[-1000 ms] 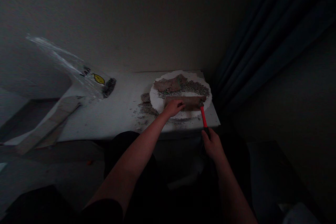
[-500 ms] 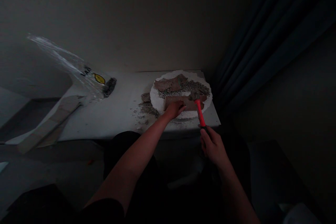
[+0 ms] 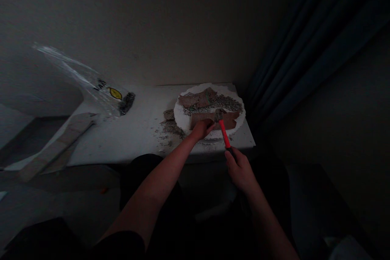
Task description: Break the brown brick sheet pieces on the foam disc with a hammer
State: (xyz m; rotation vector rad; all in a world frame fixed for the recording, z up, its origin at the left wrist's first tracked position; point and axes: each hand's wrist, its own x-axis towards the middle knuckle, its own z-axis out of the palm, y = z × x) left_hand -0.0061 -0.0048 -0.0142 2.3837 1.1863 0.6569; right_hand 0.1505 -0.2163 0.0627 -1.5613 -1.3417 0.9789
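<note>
My right hand point(image 3: 240, 168) is wrapped round the black grip of a hammer point(image 3: 224, 134) with a red shaft. The hammer's dull head lies over a brown, mesh-textured strip point(image 3: 228, 121), near my left fingers. My left hand point(image 3: 201, 129) has its fingers curled at the near side of this strip, holding it on a round white mat with a scalloped edge point(image 3: 181, 121). Behind the strip, a second brown textured piece point(image 3: 193, 99) lies beside a heap of small grey chips point(image 3: 228, 102). The dim light hides finer detail.
Grey broken pieces point(image 3: 172, 126) and crumbs lie left of the mat on the white table point(image 3: 134, 130). A clear plastic bag point(image 3: 100, 87) with dark bits stands further left, by long flat boards point(image 3: 57, 146). A dark curtain point(image 3: 304, 48) hangs at the right.
The hammer and my right hand have moved left, bringing the hammer's head closer to my left fingers. My left hand stays in nearly the same place on the strip.
</note>
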